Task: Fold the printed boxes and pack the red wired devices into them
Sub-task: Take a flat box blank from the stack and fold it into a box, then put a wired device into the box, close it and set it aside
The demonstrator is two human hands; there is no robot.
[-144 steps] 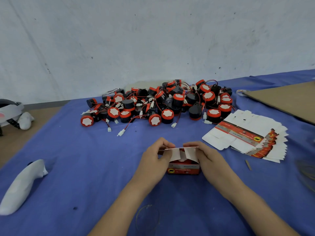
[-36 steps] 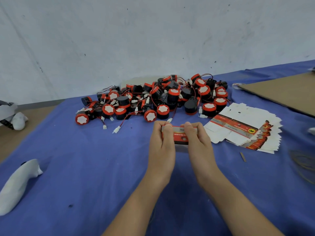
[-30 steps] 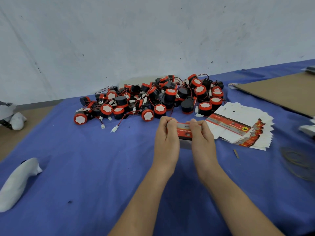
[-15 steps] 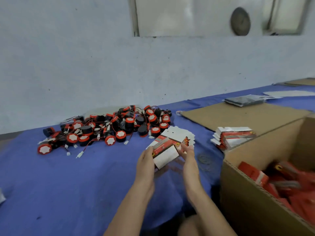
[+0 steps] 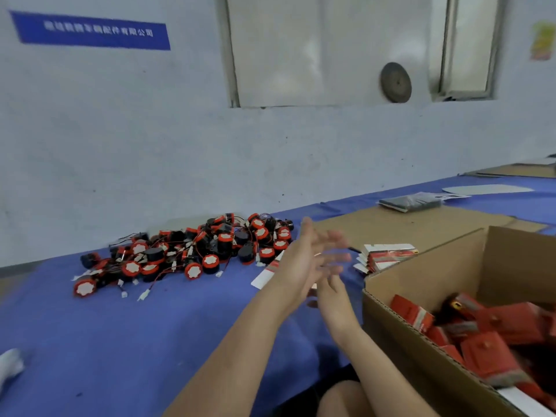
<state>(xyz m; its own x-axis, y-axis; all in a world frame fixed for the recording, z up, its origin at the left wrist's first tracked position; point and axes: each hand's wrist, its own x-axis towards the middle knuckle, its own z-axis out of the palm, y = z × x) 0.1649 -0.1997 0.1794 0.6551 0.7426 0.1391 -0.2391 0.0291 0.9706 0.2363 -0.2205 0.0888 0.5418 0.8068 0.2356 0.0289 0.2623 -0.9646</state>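
A pile of red and black wired devices [image 5: 192,251] lies at the back of the blue table [image 5: 120,341]. My left hand [image 5: 301,260] and my right hand [image 5: 329,288] are raised side by side above the table, fingers spread and blurred, holding nothing. Behind them shows a white corner of the flat printed boxes [image 5: 264,278]. To their right stands an open cardboard carton [image 5: 421,272] with several packed red boxes [image 5: 493,326] inside. One red box [image 5: 458,305] in the carton looks blurred.
A second small stack of printed boxes [image 5: 388,255] lies behind the carton's near corner. A brown cardboard sheet [image 5: 406,227] with a black packet [image 5: 409,201] covers the table's far right. A white object [image 5: 9,364] sits at the left edge.
The folded box that both hands held has left them, and both hands now are spread and bare. The view has swung right, bringing the carton into sight.
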